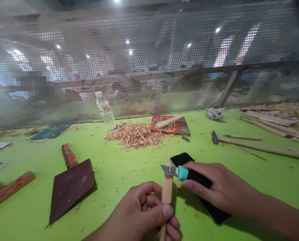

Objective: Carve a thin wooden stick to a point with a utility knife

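My left hand (149, 211) is closed round a thin strip of pale wood (167, 190), with its far end sticking up past the fingers. In my right hand (215, 187) is a utility knife (196, 177) with a black handle and a turquoise collar. The knife's blade lies across the far end of the wooden strip and appears to touch it. Beneath my right hand, a dark smartphone (215, 212) rests on the green table (119, 174); the hand hides part of it.
Wood shavings (134, 135) are heaped near a water bottle (105, 112). A painted board (184, 129) bears a wooden piece. A hammer (240, 142) lies right, sandpaper (72, 189) left. Behind stands a perforated metal screen (149, 60).
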The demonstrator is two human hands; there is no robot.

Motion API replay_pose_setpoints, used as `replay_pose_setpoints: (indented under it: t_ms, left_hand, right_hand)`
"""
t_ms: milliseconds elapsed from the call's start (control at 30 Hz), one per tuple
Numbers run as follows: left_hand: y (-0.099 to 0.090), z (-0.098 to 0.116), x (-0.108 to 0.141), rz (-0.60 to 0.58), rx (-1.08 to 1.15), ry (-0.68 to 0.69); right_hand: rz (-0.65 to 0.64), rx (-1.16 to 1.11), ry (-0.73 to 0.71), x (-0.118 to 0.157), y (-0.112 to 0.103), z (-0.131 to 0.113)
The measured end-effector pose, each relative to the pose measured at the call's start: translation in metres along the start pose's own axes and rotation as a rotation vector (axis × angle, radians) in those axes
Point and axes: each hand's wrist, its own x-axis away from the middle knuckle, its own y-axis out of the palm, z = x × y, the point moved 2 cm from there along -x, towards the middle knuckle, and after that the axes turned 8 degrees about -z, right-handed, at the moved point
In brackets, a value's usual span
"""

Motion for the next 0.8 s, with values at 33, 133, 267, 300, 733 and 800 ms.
replay_pose_setpoints:
  t_ms: [33,133,267,300,733,800]
  left_hand:
    - [-0.0002,-0.001,-0.0002,0.004,-0.007,0.017]
    - [0.0004,-0.0003,-0.0001,0.023,-0.022,0.064]
    - [0.0017,0.0045,0.002,0.041,-0.006,0.051]
    - [0.0016,0.0055,0.0024,0.047,-0.001,0.044]
    - [0.0022,0.0015,-0.0003,0.022,-0.055,0.051]
    - [0.0002,0.0011,-0.0007,0.006,-0.063,0.073]
  right_hand:
    - [-0.002,0.005,-0.006,-0.0005,-0.0001,0.0003]
    - [-0.004,0.034,-0.008,-0.0013,-0.0003,0.0021]
    - [0.006,0.059,0.011,-0.0008,0.0003,0.0055]
    - [0.012,0.061,0.013,-0.0005,0.0007,0.0062]
    - [0.116,0.169,-0.062,0.0017,0.0021,0.0073]
    - [0.123,0.197,-0.09,0.002,0.0025,0.0073]
